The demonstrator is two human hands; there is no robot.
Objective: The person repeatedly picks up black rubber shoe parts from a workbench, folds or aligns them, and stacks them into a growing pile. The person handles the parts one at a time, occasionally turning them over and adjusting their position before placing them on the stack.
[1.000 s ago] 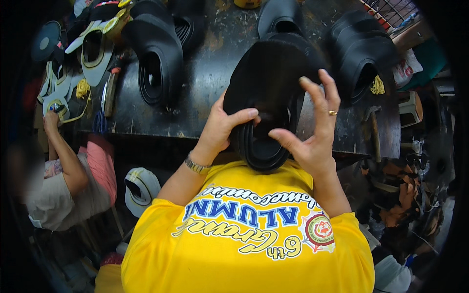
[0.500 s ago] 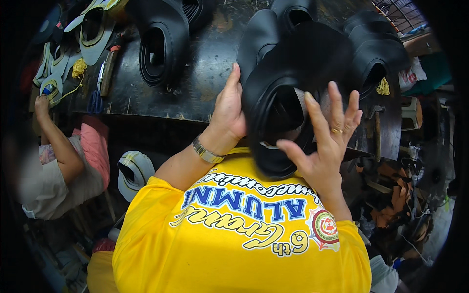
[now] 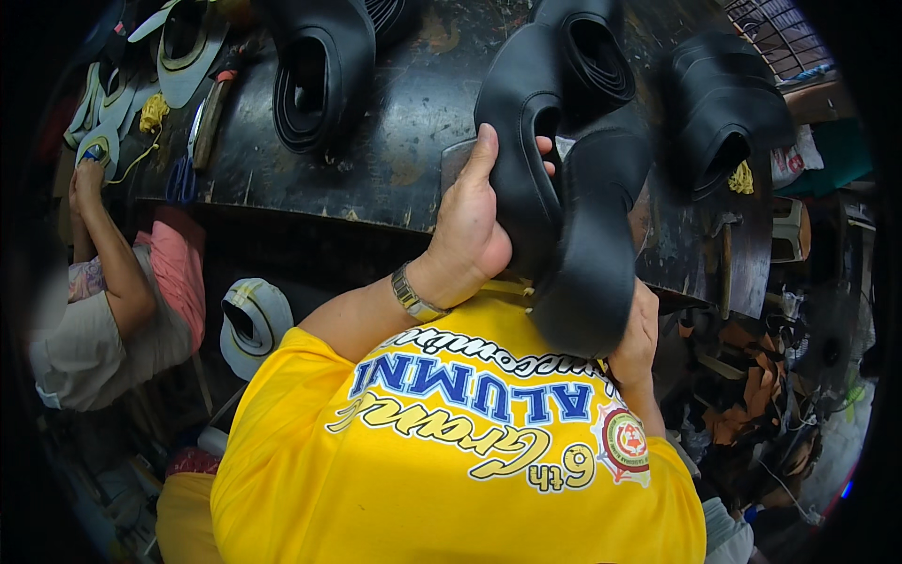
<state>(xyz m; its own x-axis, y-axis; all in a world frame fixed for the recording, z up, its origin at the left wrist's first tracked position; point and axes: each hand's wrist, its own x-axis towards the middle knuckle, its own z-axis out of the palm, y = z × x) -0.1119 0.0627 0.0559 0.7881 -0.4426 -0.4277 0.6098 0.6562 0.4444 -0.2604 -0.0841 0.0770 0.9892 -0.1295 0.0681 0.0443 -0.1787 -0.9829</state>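
Note:
My left hand (image 3: 473,224) wraps round the side of a black leather shoe upper (image 3: 517,122), thumb outside and fingertips showing in its opening. Against it, in front of my chest, hangs a second black shoe upper (image 3: 601,249), smooth and curved. My right hand (image 3: 643,327) is at this second upper's lower right edge, closed on it from behind; most of its fingers are hidden. Just beyond lies a nested stack of black uppers (image 3: 601,61) on the dark worktable (image 3: 404,179). Another nested stack (image 3: 308,70) sits to the left, a third (image 3: 723,94) to the right.
Blue-handled scissors (image 3: 183,177) and a wooden-handled tool (image 3: 214,117) lie on the left. Near them are grey uppers (image 3: 193,70) and yellow twine (image 3: 153,111). A co-worker's hand (image 3: 88,177) works there. A hammer (image 3: 725,258) rests at the right edge, by a wire basket (image 3: 766,33).
The stack between my hands has come apart: one upper is now in my left hand, another turned and lowered toward my chest. My right hand has gone from spread to behind it, lower.

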